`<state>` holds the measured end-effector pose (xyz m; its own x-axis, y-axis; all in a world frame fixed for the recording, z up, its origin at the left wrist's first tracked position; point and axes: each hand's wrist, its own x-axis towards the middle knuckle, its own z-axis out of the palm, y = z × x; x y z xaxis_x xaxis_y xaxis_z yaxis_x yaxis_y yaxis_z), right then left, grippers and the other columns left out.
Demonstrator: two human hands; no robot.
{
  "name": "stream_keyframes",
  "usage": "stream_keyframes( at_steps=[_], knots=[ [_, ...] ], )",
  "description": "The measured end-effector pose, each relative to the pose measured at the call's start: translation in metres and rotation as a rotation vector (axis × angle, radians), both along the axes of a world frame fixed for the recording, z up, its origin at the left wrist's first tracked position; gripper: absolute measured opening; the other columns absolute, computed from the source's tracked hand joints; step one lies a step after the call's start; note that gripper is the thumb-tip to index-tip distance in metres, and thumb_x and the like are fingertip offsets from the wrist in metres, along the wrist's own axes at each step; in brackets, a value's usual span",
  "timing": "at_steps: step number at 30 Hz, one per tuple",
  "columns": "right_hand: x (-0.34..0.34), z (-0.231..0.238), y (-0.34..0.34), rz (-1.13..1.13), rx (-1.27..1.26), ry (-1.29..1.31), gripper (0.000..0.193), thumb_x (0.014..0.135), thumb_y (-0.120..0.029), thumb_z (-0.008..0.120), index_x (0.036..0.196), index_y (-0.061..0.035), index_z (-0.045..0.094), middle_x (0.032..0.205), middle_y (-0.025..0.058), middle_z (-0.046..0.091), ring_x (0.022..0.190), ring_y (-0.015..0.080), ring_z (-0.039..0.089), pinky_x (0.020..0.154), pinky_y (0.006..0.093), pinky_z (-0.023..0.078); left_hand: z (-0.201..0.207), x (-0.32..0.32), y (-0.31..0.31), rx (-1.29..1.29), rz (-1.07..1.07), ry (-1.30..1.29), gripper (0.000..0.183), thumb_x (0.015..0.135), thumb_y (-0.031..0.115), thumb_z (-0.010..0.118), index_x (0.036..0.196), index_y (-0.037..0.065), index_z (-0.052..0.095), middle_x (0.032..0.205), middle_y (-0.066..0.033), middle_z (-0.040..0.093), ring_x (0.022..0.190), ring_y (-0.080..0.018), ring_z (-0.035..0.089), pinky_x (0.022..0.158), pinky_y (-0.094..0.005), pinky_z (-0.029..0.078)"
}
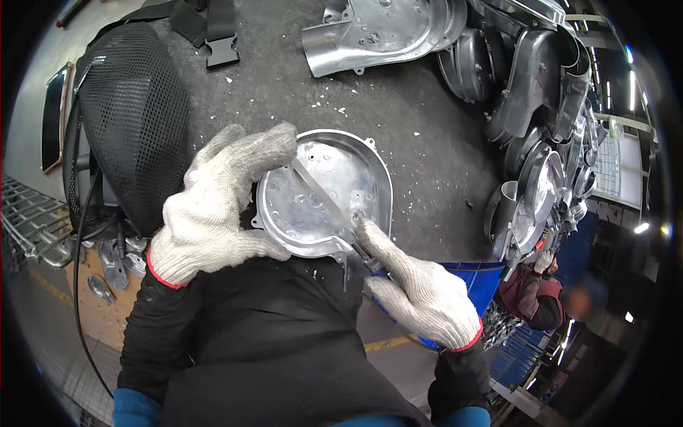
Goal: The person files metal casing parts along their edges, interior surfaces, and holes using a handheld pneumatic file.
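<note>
A round silver cast-metal cover (324,192) lies at the near edge of a dark workbench (284,99). My left hand (217,203), in a white knit glove, grips the cover's left rim with the fingers curled over its top. My right hand (416,288), also gloved, holds a thin flat metal blade (324,196) by its handle. The index finger presses along it near a hole in the cover. The blade lies diagonally across the cover's inner face.
Several similar metal covers (541,142) are piled at the right, and one (377,32) lies at the top. A black mesh guard (131,121) stands at the left. White chips litter the bench. A blue bin (484,281) sits below, with another person (544,295) beside it.
</note>
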<state>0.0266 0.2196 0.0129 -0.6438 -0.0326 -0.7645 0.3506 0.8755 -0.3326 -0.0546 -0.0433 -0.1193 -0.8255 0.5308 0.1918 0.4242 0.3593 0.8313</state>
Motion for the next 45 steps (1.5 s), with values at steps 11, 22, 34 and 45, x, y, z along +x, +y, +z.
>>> stream_keyframes(
  at_steps=[11, 22, 34, 45],
  knots=[
    [0.018, -0.015, 0.011, 0.003, -0.063, 0.162, 0.071, 0.1, -0.023, 0.064, 0.165, -0.0189, 0.036, 0.116, 0.0257, 0.074, 0.103, 0.043, 0.073, 0.09, 0.0468, 0.058, -0.001, -0.006, 0.001, -0.044, -0.067, 0.013, 0.112, 0.049, 0.041, 0.101, 0.145, 0.002, 0.057, 0.152, -0.0135, 0.059, 0.146, -0.0278, 0.052, 0.129, -0.0521, 0.026],
    [0.025, -0.01, 0.026, 0.147, -0.027, 0.128, 0.07, 0.101, -0.03, 0.064, 0.165, -0.0232, 0.036, 0.097, 0.0224, 0.074, 0.086, 0.0425, 0.073, 0.078, 0.049, 0.058, 0.001, -0.035, 0.014, -0.06, -0.259, -0.116, 0.12, 0.047, 0.039, 0.1, 0.15, 0.0, 0.053, 0.155, -0.0125, 0.057, 0.155, -0.0251, 0.04, 0.134, -0.0499, 0.011],
    [0.016, -0.018, 0.034, 0.186, -0.096, 0.138, 0.07, 0.101, -0.034, 0.064, 0.165, -0.0264, 0.035, 0.091, 0.0213, 0.073, 0.08, 0.0425, 0.073, 0.071, 0.0506, 0.058, 0.001, -0.034, 0.013, -0.011, -0.262, -0.133, 0.122, 0.049, 0.044, 0.099, 0.151, -0.003, 0.051, 0.155, -0.0155, 0.057, 0.149, -0.0231, 0.049, 0.134, -0.05, 0.005],
    [0.014, -0.018, 0.025, 0.123, -0.071, 0.139, 0.069, 0.102, -0.032, 0.064, 0.164, -0.0212, 0.037, 0.105, 0.0232, 0.075, 0.093, 0.0417, 0.074, 0.082, 0.0475, 0.059, -0.007, -0.031, 0.013, 0.11, -0.226, -0.19, 0.123, 0.046, 0.037, 0.101, 0.151, -0.004, 0.051, 0.153, -0.0137, 0.059, 0.141, -0.0237, 0.057, 0.134, -0.0486, 0.005]
  ],
)
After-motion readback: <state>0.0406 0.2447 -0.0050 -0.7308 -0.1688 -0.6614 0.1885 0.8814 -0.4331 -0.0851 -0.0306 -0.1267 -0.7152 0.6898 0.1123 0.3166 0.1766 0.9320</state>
